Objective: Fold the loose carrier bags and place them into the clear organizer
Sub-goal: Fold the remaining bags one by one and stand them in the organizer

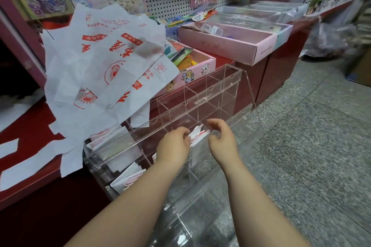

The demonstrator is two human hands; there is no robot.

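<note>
A clear acrylic organizer with several compartments leans against the red counter. A folded white bag with red print stands in a middle compartment. My left hand pinches its left edge. My right hand hovers just right of it, fingers curled and apart, not gripping. Other folded bags fill the left compartments, and more folded ones sit in the lower ones. A heap of loose white carrier bags with red print lies on the counter to the upper left.
Pink boxes of small goods and clear trays line the red counter. A pegboard with hanging stickers stands behind. Grey speckled floor spreads to the right, with a plastic sack further back.
</note>
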